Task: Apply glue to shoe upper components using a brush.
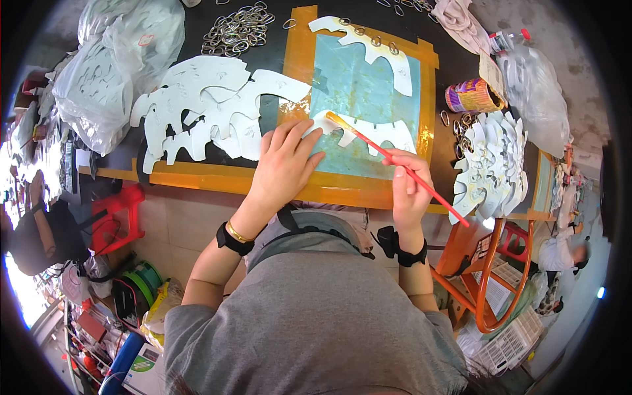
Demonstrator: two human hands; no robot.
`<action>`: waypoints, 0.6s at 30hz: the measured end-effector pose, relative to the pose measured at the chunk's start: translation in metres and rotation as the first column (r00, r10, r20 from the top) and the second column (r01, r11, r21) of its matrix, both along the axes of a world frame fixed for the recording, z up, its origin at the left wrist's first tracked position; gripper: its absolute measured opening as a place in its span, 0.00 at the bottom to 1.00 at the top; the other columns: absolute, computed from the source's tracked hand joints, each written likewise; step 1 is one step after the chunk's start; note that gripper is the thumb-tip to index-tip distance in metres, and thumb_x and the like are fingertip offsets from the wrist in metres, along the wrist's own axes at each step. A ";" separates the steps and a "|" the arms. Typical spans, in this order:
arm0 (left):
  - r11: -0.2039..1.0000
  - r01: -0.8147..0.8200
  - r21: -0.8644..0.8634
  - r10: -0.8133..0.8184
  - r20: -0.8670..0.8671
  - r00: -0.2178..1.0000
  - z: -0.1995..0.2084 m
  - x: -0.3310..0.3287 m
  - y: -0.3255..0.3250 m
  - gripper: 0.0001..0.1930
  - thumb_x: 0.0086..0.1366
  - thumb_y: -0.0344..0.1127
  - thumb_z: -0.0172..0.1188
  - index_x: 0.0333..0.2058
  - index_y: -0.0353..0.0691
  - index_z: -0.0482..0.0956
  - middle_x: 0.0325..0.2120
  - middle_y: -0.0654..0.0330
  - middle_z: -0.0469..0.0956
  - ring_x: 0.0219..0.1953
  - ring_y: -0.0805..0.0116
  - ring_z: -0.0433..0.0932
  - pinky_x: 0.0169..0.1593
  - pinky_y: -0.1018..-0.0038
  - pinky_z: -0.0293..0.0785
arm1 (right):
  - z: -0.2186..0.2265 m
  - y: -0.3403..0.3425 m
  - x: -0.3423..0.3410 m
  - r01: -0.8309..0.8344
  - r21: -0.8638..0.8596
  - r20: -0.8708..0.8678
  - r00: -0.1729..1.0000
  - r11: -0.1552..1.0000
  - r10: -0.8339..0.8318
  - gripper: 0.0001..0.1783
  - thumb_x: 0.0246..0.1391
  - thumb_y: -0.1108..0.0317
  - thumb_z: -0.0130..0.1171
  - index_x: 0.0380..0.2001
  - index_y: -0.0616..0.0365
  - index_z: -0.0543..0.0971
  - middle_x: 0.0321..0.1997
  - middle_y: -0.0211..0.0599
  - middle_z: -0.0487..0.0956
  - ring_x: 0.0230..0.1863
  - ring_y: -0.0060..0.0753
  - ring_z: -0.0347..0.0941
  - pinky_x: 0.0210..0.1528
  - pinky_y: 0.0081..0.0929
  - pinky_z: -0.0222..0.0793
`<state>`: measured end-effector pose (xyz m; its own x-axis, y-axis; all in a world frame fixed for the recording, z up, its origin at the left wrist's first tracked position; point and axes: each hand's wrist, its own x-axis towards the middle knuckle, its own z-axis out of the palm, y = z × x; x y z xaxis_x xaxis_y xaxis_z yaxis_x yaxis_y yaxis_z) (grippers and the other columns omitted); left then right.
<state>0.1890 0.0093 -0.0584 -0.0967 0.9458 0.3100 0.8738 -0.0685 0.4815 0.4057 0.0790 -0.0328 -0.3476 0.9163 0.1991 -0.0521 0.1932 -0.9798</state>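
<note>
A red-handled brush (408, 170) is gripped in my right hand (409, 184), which is closed round the handle. Its yellowish tip rests on the left part of a white curved cut-out piece (393, 133), lying on the blue-green work sheet (362, 164). My left hand (283, 161) has its fingers stretched out flat, the fingertips at that piece's left end. Farther up the sheet lies another white cut-out piece (395, 62) with several metal rings on it. To the left of my left hand, several white cut-out pieces (204, 85) overlap in a loose pile.
Metal rings (238, 29) are heaped at the back. Right of the sheet stand a purple-and-yellow can (471, 96) and a stack of white pieces with yellowish smears (494, 164). Plastic bags (118, 66) fill the far left. An orange chair (487, 276) stands below the table's right side.
</note>
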 end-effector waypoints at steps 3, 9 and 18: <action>1.000 0.001 0.009 -0.001 0.003 1.000 0.000 0.000 0.001 0.20 0.59 0.37 0.63 0.50 0.41 0.76 0.53 0.59 0.71 0.54 0.58 0.68 0.56 0.62 0.62 | 0.000 0.002 -0.003 -0.036 0.128 0.102 0.995 0.991 0.023 0.08 0.58 0.79 0.52 0.41 0.65 0.74 0.47 0.46 0.77 0.43 0.30 0.76 0.51 0.29 0.70; 1.000 0.002 0.016 -0.002 0.004 1.000 -0.001 0.000 0.000 0.20 0.59 0.37 0.63 0.50 0.41 0.76 0.53 0.59 0.71 0.54 0.58 0.68 0.56 0.62 0.62 | 0.003 0.007 -0.005 -0.070 0.175 0.165 0.986 0.982 0.041 0.08 0.56 0.80 0.52 0.40 0.65 0.75 0.44 0.46 0.78 0.41 0.31 0.75 0.47 0.27 0.71; 1.000 0.003 0.008 -0.003 0.003 1.000 0.000 0.000 0.000 0.19 0.59 0.37 0.63 0.50 0.41 0.76 0.52 0.59 0.72 0.54 0.58 0.68 0.56 0.63 0.62 | 0.006 0.012 -0.009 -0.043 0.265 0.213 0.977 0.963 -0.015 0.06 0.55 0.80 0.53 0.37 0.64 0.75 0.40 0.43 0.79 0.38 0.30 0.75 0.44 0.26 0.71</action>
